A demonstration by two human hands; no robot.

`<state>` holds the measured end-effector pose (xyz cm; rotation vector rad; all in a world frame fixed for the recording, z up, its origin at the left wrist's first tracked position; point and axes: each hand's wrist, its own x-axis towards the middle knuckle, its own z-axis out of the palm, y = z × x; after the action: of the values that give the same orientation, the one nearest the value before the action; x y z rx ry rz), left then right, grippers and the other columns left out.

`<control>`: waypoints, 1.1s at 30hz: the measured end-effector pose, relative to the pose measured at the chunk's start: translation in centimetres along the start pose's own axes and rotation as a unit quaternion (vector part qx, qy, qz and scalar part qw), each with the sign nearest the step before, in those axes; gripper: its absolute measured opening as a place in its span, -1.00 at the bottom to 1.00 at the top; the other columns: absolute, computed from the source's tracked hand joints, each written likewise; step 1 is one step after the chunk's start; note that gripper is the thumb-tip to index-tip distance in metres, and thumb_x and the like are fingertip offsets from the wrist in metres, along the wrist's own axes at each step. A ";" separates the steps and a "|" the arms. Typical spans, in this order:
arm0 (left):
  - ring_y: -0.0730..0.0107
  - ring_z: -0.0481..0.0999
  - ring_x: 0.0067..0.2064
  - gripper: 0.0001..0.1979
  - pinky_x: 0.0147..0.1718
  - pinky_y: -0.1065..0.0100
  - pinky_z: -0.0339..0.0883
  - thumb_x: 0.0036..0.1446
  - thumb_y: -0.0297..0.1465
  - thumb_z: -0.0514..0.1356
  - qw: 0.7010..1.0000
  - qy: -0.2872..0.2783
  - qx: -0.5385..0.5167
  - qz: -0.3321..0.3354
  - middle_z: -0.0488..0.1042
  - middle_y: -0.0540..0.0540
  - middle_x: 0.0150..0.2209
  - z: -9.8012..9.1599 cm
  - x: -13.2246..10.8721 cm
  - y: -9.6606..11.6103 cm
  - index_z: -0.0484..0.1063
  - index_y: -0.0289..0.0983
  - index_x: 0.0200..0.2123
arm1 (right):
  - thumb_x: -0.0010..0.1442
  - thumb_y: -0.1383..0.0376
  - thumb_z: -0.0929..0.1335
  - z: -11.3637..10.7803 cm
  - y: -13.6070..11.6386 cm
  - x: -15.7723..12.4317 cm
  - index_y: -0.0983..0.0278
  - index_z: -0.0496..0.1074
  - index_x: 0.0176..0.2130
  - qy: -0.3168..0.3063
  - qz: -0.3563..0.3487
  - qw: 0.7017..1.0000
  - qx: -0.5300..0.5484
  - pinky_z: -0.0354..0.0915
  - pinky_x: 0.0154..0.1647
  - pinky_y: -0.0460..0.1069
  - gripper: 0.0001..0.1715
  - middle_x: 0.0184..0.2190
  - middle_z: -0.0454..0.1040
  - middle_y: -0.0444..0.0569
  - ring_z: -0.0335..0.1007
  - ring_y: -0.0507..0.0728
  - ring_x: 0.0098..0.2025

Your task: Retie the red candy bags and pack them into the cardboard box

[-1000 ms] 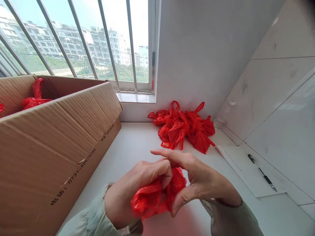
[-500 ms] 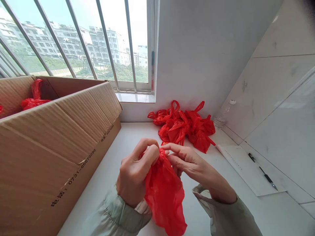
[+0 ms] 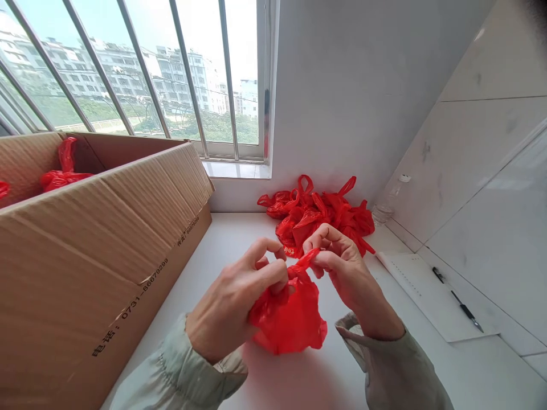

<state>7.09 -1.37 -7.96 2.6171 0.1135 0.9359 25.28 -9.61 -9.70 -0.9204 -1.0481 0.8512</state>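
Both my hands hold one red plastic bag (image 3: 290,316) just above the white counter (image 3: 239,245). My left hand (image 3: 235,304) is closed on the bag's gathered top from the left. My right hand (image 3: 348,273) pinches a twisted strip of the same bag's top between fingers and thumb. The bag's body hangs bunched below my fingers. A pile of several tied red bags (image 3: 320,219) lies behind my hands, against the wall.
A large open cardboard box (image 3: 98,228) fills the left side, with red bags (image 3: 60,171) inside. A sheet of paper (image 3: 431,296) and a pen (image 3: 459,307) lie on the right. A clear plastic bottle (image 3: 387,202) lies in the corner. A barred window is behind.
My right hand has gone from open fingers to a pinch on the bag's top strip. The bag, hanging long half a second ago, is now bunched up shorter.
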 end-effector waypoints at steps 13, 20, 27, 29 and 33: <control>0.42 0.08 -0.47 -0.57 -0.45 0.31 0.01 0.39 -0.16 -0.22 0.943 -0.181 0.073 -0.269 0.12 0.03 -0.41 -3.5 -1.8 0.4 0.03 -0.22 -0.51 | -0.08 0.31 0.36 -7.5 3.3 2.8 0.23 0.36 -0.48 0.198 -0.029 0.933 -0.299 0.15 -0.50 -0.10 -0.94 -0.56 0.36 -0.22 0.22 -0.01 -0.53; 0.41 -0.04 -0.53 -0.58 -0.48 0.29 -0.15 0.28 -0.11 -0.25 0.874 -0.306 0.087 -0.367 -0.01 0.06 -0.58 -4.1 -2.0 -2.1 -0.04 -0.22 -0.55 | -0.11 0.21 0.38 -11.3 6.7 4.1 0.23 0.41 -0.46 0.229 0.019 0.917 -0.327 0.27 -0.45 -0.07 -0.85 -0.56 0.43 -0.17 0.30 0.04 -0.51; 0.40 0.04 -0.53 -0.60 -0.47 0.31 -0.08 0.30 -0.23 -0.12 0.853 -0.339 0.122 -0.378 0.17 0.01 -0.58 -2.7 -1.4 -3.3 0.03 -0.21 -0.59 | -0.09 0.30 0.32 -10.2 5.8 3.3 0.24 0.52 -0.39 0.124 0.097 0.910 -0.382 0.30 -0.46 -0.08 -0.79 -0.50 0.53 -0.16 0.39 0.04 -0.50; 0.40 0.09 -0.54 -0.61 -0.48 0.32 -0.06 0.29 -0.28 -0.09 0.855 -0.330 0.132 -0.378 0.24 -0.02 -0.57 -2.2 -1.7 -3.9 0.07 -0.21 -0.60 | -0.05 0.32 0.30 -9.8 5.1 2.9 0.24 0.55 -0.30 0.074 0.120 0.907 -0.396 0.33 -0.41 -0.07 -0.71 -0.42 0.58 -0.13 0.42 0.04 -0.46; 0.41 0.08 -0.57 -0.63 -0.51 0.33 -0.05 0.22 -0.36 -0.03 0.857 -0.323 0.124 -0.381 0.21 0.00 -0.62 -2.1 -2.2 -5.0 0.11 -0.22 -0.65 | 0.02 0.29 0.32 -9.6 4.4 2.6 0.26 0.56 -0.22 0.019 0.145 0.924 -0.354 0.39 -0.32 -0.03 -0.69 -0.30 0.60 -0.07 0.47 0.05 -0.40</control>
<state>4.27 3.47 -9.59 2.5672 1.0477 -0.2495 34.56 -7.59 -15.06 -1.7293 -1.2271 0.6866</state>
